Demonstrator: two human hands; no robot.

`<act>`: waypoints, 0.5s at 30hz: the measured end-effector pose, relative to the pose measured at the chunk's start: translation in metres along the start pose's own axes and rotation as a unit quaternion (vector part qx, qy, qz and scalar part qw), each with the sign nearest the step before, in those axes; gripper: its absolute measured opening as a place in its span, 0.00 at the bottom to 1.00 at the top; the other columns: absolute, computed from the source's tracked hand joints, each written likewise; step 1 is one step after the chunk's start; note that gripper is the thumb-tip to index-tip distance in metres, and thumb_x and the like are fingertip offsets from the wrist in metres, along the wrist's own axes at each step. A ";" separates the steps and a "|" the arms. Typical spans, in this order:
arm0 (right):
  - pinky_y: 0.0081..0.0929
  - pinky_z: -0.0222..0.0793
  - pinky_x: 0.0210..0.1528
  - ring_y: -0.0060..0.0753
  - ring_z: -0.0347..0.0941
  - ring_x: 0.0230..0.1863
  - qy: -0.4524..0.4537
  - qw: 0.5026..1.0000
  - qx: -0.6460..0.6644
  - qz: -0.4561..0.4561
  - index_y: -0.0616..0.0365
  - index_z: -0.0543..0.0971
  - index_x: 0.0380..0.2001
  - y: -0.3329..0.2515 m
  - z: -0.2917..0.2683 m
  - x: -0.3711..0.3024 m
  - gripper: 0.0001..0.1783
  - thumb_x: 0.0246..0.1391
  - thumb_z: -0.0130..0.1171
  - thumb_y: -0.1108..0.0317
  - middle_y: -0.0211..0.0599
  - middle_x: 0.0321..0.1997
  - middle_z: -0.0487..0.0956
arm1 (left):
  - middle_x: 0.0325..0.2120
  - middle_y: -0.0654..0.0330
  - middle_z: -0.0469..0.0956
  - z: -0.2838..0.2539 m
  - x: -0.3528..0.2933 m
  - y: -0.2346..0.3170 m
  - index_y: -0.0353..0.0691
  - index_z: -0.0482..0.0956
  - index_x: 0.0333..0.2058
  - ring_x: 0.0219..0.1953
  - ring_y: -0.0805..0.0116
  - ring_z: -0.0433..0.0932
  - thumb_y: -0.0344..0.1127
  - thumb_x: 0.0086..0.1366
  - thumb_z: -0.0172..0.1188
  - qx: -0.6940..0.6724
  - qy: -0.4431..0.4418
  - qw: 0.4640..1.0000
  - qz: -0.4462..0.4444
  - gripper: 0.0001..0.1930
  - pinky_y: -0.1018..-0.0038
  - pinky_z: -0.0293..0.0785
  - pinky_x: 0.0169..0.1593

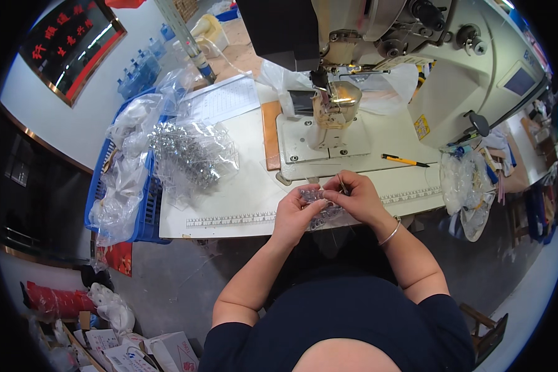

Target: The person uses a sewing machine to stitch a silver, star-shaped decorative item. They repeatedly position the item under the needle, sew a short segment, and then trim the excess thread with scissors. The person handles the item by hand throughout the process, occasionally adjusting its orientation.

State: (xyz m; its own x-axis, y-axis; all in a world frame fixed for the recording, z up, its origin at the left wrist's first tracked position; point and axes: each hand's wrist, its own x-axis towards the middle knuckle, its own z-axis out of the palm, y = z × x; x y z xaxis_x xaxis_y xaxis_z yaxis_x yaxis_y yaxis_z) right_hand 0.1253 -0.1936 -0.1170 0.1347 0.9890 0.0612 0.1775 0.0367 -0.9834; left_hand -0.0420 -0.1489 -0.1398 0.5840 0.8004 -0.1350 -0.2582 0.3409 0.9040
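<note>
Wide fisheye view, downward from head height

L grip (pixel 291 214) & R grip (pixel 361 197) close tog., both pinching.

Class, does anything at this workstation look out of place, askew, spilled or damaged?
Mostly untidiness: clear plastic bulges over the rim of the blue basket at left instead of lying inside, and cartons lie jumbled at lower left. Nothing looks plainly broken, though the shiny piece in the hands is too small to judge.
</note>
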 end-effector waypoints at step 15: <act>0.13 0.63 0.27 0.11 0.66 0.24 0.116 0.992 0.034 -0.025 0.61 0.76 0.26 0.008 0.020 -0.005 0.06 0.46 0.64 0.72 0.26 0.23 0.76 | 0.37 0.61 0.77 -0.042 0.030 0.048 0.36 0.66 0.53 0.36 0.74 0.77 0.46 0.68 0.44 -0.033 -0.176 0.964 -0.196 0.22 0.79 0.74 0.37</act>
State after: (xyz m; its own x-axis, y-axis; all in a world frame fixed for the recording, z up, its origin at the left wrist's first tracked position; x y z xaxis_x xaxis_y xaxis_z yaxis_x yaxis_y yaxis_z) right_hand 0.1068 -0.1954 -0.1290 0.3496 0.9263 0.1408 0.1256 0.1026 -0.9868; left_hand -0.0691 -0.0882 -0.1171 0.8690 0.3904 -0.3042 -0.0060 0.6229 0.7823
